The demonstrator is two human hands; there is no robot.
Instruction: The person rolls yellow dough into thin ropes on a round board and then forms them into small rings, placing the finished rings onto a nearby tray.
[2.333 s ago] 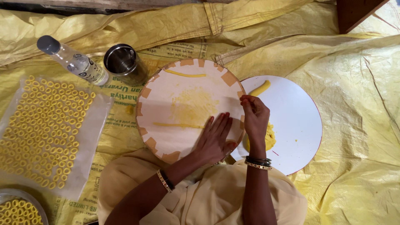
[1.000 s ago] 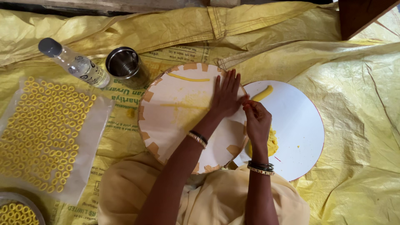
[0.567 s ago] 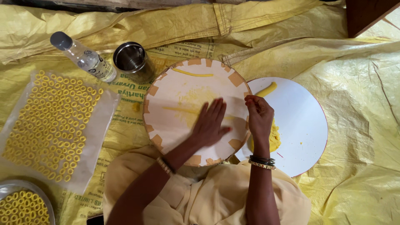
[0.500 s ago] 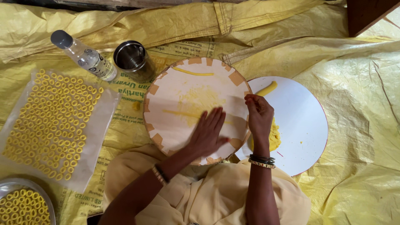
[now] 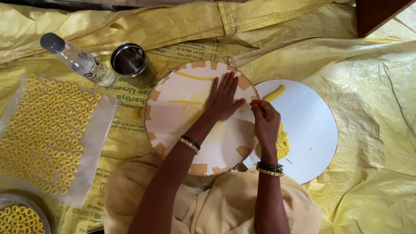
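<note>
A yellow tarp [image 5: 372, 108] is spread across the whole frame, and at its centre a round board [image 5: 182, 125] with taped edges is overlapped by a white disc [image 5: 307, 125] to its right. The left hand [image 5: 223, 102] is laid flat with fingers spread on a thin yellow dough strand [image 5: 186, 102] at the board's middle. At the board's right edge the right hand [image 5: 265, 121] is seen with fingertips pinched together; what is pinched cannot be told.

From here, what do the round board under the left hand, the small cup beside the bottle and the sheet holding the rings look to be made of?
The round pale board looks like matte wood or cardboard, with tan tape-like patches around its rim. The small cup looks like polished steel: grey and reflective. The sheet under the yellow dough rings looks like thin clear plastic: glossy, wrinkled and see-through.
</note>
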